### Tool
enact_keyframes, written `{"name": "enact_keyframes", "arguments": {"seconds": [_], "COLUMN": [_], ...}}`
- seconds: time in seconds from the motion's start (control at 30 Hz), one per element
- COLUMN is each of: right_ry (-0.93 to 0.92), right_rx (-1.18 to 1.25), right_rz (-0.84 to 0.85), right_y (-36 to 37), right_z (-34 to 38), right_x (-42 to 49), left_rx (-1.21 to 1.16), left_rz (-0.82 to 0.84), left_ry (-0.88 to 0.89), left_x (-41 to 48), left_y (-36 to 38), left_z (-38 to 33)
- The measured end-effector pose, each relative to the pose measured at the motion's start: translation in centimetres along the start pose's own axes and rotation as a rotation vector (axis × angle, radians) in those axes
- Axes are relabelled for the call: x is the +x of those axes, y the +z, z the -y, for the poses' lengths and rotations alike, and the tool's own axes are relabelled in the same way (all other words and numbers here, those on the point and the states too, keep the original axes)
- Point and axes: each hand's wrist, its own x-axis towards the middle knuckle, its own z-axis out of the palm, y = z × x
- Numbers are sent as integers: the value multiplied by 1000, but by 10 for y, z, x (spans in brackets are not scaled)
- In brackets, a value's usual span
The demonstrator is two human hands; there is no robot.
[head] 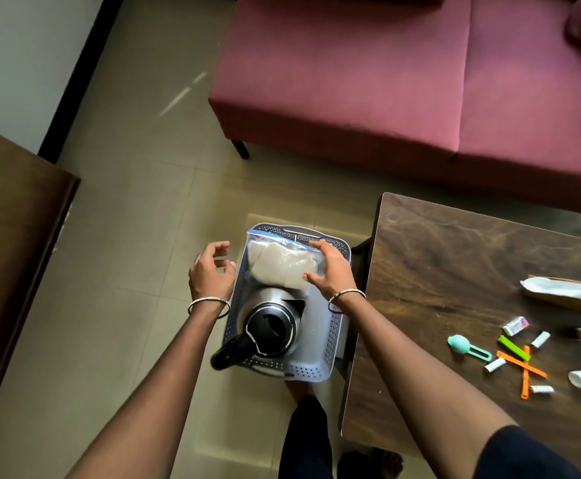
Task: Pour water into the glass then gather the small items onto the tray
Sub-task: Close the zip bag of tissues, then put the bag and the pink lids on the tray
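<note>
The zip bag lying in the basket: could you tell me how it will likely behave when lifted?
Probably floppy: the zip bag is thin clear plastic, bulging around lumpy white contents. Its glossy film may slip, so the right hand should likely grip near the seal.
</note>
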Motion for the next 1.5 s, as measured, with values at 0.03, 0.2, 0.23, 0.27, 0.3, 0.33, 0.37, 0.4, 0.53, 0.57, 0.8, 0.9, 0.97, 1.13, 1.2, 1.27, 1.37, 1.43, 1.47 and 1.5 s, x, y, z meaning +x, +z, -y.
{"name": "enact_keyframes", "arguments": {"seconds": [0.03,0.2,0.23,0.27,0.3,0.33,0.37,0.4,0.53,0.57,0.8,0.9,0.97,1.13,1.2,1.27,1.37,1.43,1.47,1.5], "right_ry": [2,37,49,56,66,78,98,125,196,201,228,233,237,304,341,378,463,524,552,583], "right_rx": [0,46,60,65,67,73,87,115,213,226,321,314,312,318,325,344,372,427,455,472], "right_rz": [-5,-94,-116,-132,-144,-157,-168,-178,-233,-254,-326,-351,-346,-333,-353,-391,-452,-493,-522,-557], "right_y": [-2,-16,-20,-25,-28,-34,-39,-44,-69,-76,-148,-186,-207,-253,-266,-277,-291,-298,-300,-303], "right_z": [-1,-8,-11,-14,-18,-23,-27,-34,-61,-71,-154,-201,-233,-311,-337,-359,-390,-410,-418,-426], "right_x": [-2,-20,-26,-33,-40,-47,-55,-63,-93,-101,-160,-188,-205,-249,-265,-279,-296,-308,-314,-320], "left_rx": [-2,-48,-58,-67,-73,-80,-86,-89,-79,-68,-3,-4,-7,-1,16,60,109,132,150,172], "left_rz": [-9,-38,-43,-46,-46,-41,-33,-19,61,84,200,227,250,301,330,368,442,495,516,539], "left_ry": [12,45,52,61,69,77,83,89,103,106,76,75,67,37,19,27,57,83,103,129], "left_x": [-4,-30,-37,-44,-51,-60,-69,-79,-121,-134,-233,-278,-305,-368,-387,-403,-420,-430,-434,-439], "left_y": [-1,-4,-3,-2,1,6,11,19,59,71,163,208,236,299,318,335,359,376,383,392], "left_z": [-4,-32,-39,-46,-52,-60,-67,-73,-97,-104,-151,-173,-186,-217,-228,-236,-243,-246,-246,-248]}}
